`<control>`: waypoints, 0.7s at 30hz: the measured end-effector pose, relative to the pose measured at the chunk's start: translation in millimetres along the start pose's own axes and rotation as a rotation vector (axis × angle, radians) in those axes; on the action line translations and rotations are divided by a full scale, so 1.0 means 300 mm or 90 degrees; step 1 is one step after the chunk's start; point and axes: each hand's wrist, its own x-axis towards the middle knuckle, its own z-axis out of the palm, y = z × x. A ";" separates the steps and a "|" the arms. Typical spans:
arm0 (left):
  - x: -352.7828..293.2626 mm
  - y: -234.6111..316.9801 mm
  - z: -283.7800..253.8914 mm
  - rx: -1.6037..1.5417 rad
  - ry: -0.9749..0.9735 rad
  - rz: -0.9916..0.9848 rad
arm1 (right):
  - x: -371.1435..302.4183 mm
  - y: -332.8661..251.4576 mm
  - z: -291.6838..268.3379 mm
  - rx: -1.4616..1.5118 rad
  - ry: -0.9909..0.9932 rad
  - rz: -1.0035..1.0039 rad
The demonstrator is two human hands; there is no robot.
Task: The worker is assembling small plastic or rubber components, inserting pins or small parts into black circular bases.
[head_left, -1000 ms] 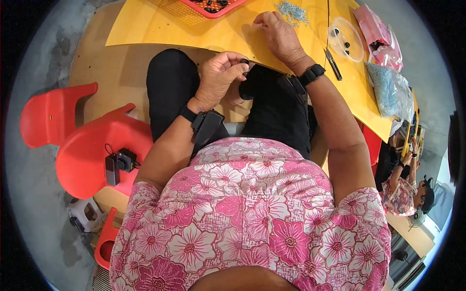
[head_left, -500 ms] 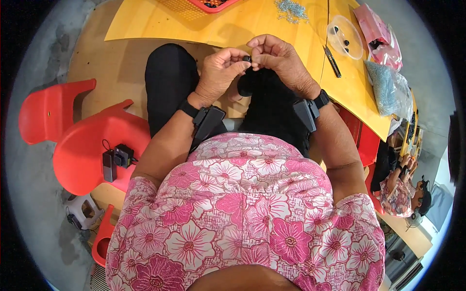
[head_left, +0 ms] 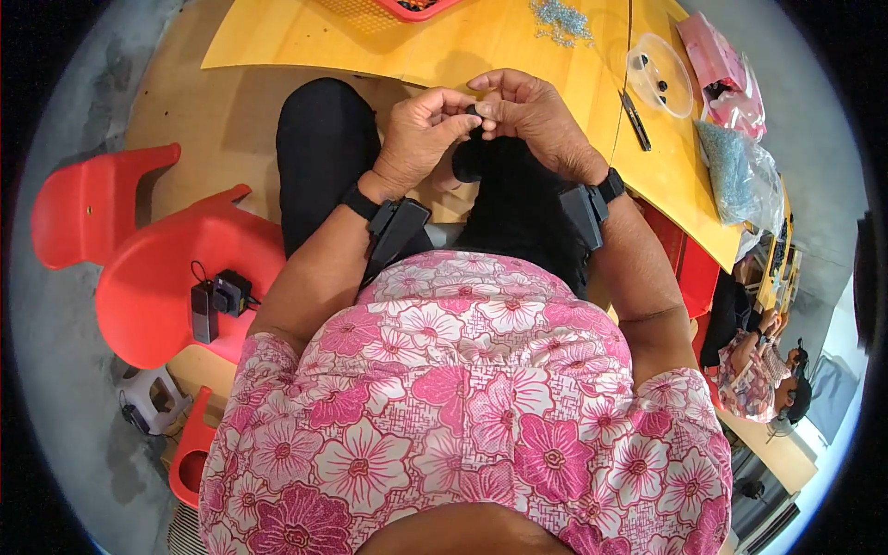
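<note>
Left hand [head_left: 418, 139] pinches a black piece [head_left: 474, 110]; right hand [head_left: 535, 116] meets it, its hold unclear. A bowl [head_left: 673, 67] sits beyond, rightward.

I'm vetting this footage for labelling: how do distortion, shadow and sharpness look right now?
Head view: the table's near edge bows and the picture's corners are black; head view: a soft shadow falls on the tabletop beyond the left hand and right hand; head view: the black piece at their fingertips is too small and dark to show detail.
</note>
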 end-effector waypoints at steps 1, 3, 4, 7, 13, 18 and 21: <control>0.002 -0.002 -0.003 -0.011 0.000 0.003 | 0.003 0.002 0.005 0.045 -0.002 0.008; 0.009 -0.008 -0.007 -0.021 0.001 0.008 | 0.003 -0.011 0.007 0.082 0.017 0.013; 0.011 -0.010 -0.007 -0.039 0.009 -0.001 | 0.002 -0.020 0.009 0.121 0.037 0.018; 0.020 0.000 -0.012 -0.051 0.017 -0.031 | 0.013 -0.066 -0.016 0.148 0.107 -0.085; 0.013 -0.017 -0.006 -0.134 -0.007 -0.080 | 0.081 -0.212 -0.056 0.047 0.236 -0.272; 0.015 -0.003 -0.009 -0.148 -0.055 -0.098 | 0.207 -0.387 -0.036 -0.328 0.230 -0.357; 0.024 0.025 -0.006 -0.159 -0.064 -0.153 | 0.350 -0.400 -0.055 -0.541 0.110 -0.491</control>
